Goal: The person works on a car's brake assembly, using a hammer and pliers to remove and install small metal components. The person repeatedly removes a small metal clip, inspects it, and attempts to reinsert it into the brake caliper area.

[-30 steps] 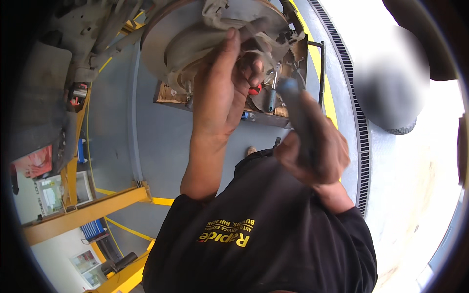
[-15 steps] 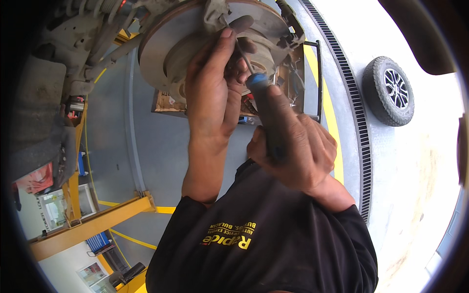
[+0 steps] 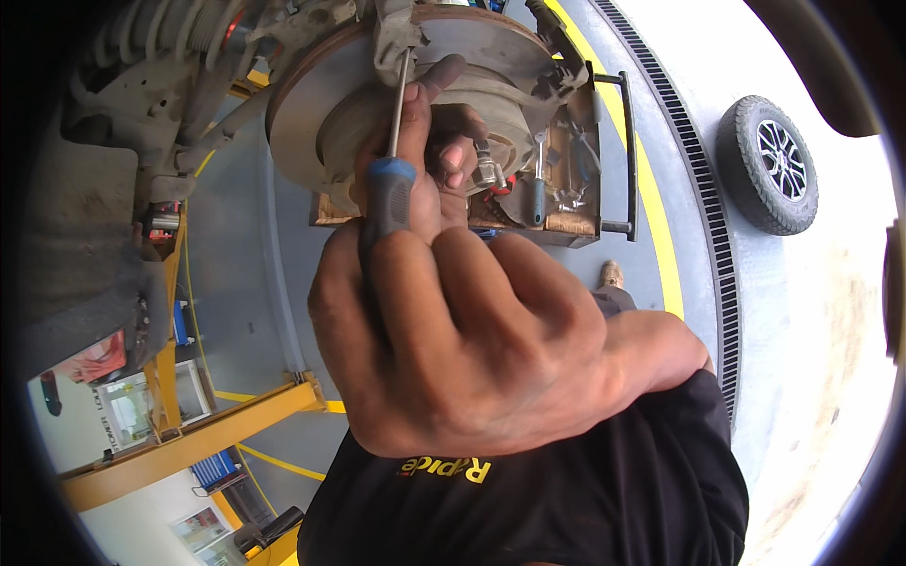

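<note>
My right hand [image 3: 472,340] grips a screwdriver [image 3: 390,193] with a blue-and-grey handle, large in the middle of the view. Its thin shaft points up to a grey metal bracket [image 3: 396,28] at the top of a worn brake disc [image 3: 311,94]. Behind it, my left hand [image 3: 425,141] is partly hidden, its thumb beside the shaft, index finger extended over the disc and other fingers curled. Whether those fingers hold something is unclear. A small metal fitting [image 3: 487,165] sits just right of them.
A tool tray [image 3: 596,198] with wrenches and another screwdriver sits under the disc. Suspension parts [image 3: 156,113] hang at upper left, above a yellow lift arm [image 3: 189,430]. A wheel [image 3: 766,160] lies to the right, beside a floor drain [image 3: 698,179].
The screwdriver has swung from a slant at the right to nearly upright further left. My right hand has moved left and now covers much of my left wrist and forearm.
</note>
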Demonstrator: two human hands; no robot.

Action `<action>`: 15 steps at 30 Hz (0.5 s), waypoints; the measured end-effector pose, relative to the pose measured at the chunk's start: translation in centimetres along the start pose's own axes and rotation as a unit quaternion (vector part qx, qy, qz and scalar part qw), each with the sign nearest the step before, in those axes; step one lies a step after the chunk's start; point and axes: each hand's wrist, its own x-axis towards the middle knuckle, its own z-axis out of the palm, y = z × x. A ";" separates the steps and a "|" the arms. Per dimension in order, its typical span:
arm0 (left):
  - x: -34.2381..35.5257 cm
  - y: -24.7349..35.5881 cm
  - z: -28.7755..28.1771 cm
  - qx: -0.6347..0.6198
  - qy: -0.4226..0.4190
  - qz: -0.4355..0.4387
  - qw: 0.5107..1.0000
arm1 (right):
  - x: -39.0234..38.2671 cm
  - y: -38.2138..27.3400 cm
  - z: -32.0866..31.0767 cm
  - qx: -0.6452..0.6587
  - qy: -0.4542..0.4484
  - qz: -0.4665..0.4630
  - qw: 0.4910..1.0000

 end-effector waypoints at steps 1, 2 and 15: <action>0.1 0.0 -0.3 0.000 0.003 -0.005 1.000 | 0.3 0.2 -0.4 0.012 -0.016 -0.014 1.000; 0.2 0.0 -0.6 -0.032 -0.040 -0.020 0.998 | -0.3 1.2 0.0 0.028 0.000 -0.038 0.999; -0.9 -1.1 1.0 -0.218 -0.107 -0.022 0.970 | 1.5 1.4 0.4 0.043 -0.007 -0.061 0.997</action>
